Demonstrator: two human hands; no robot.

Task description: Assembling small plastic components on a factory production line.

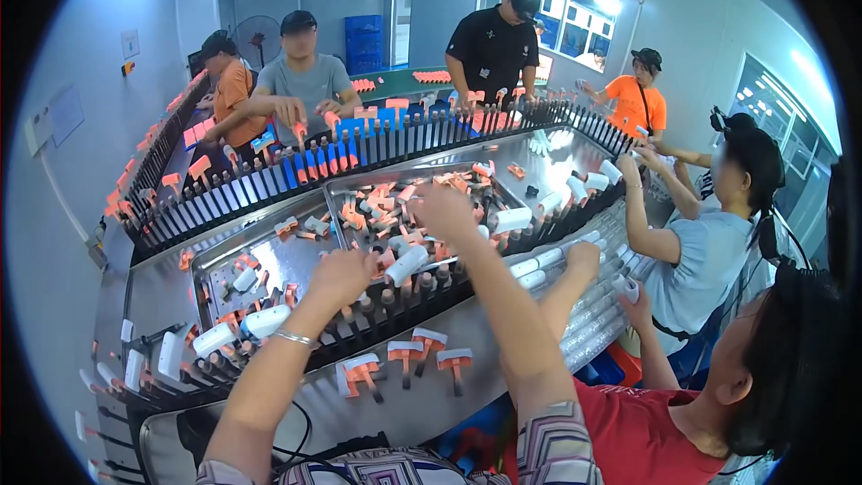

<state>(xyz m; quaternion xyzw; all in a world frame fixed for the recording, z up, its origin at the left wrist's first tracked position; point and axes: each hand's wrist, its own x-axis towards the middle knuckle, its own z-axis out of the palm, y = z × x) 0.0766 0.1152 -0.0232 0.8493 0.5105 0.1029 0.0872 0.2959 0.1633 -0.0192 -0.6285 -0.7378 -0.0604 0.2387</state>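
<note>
My left hand (341, 279), a bracelet on its wrist, is over the near row of black upright pegs (388, 302). Its fingers are curled closed beside a white rounded casing (407, 266); what they hold is hidden. Farther forward, my right hand (445, 215) reaches over a metal tray (334, 207) heaped with small orange-and-grey parts (375, 208). Motion blurs its fingers, and their grip cannot be made out. Several orange T-shaped pieces with white tops (429, 339) lie on the metal table in front of me.
A second tray (208, 271) with loose parts lies left. White casings (215, 339) sit along the near pegs. A far peg rack (296, 166) crosses the table. At right, a co-worker in red (642, 427) reaches in beside clear-wrapped tubes (584, 296); other people work around the table.
</note>
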